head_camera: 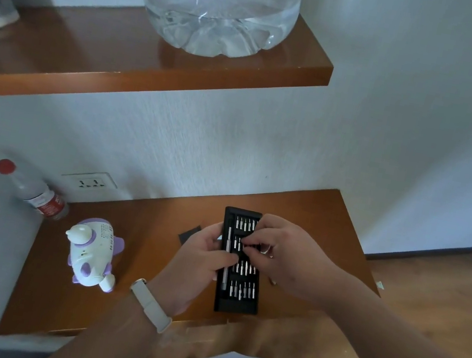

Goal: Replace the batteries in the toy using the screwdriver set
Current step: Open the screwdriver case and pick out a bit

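Toy (90,251) and bottle (36,194) left of screwdriver set (238,303)

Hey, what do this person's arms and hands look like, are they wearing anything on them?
No sleeves or gloves show: both arms are bare. A pale off-white band sits on the left wrist, like a watch strap. No ring is clear on the left hand or right hand.

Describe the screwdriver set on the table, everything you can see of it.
The screwdriver set is a black, plastic-looking rectangular tray lying flat and open on the wooden table. Rows of silvery bits sit in its slots; a silvery driver handle lies along its left side. The left hand grips its left edge; the right hand pinches bits in the second row.
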`<state>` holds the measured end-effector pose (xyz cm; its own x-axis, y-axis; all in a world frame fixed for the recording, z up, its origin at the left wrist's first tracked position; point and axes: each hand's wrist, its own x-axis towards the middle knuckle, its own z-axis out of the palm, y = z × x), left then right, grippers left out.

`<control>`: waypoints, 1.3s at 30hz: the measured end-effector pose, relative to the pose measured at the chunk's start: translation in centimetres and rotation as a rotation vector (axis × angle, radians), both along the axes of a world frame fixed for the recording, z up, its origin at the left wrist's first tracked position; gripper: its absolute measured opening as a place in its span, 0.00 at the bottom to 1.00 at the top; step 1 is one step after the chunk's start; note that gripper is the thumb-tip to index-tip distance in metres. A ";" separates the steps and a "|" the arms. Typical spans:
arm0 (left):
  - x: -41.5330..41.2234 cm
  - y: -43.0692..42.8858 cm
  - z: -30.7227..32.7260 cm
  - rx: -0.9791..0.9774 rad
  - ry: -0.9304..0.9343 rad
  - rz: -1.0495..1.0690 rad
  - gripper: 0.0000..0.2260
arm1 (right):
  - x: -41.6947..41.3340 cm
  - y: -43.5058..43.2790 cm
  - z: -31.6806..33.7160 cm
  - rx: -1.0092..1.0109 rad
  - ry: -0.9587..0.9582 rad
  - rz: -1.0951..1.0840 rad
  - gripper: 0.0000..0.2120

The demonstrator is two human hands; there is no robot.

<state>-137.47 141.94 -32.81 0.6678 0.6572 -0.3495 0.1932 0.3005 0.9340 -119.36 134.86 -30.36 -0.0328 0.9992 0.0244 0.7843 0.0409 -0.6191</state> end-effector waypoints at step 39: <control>-1.5 -1.0 -0.2 -0.003 -0.014 0.033 0.17 | -0.6 1.0 0.6 0.070 -0.204 0.242 0.07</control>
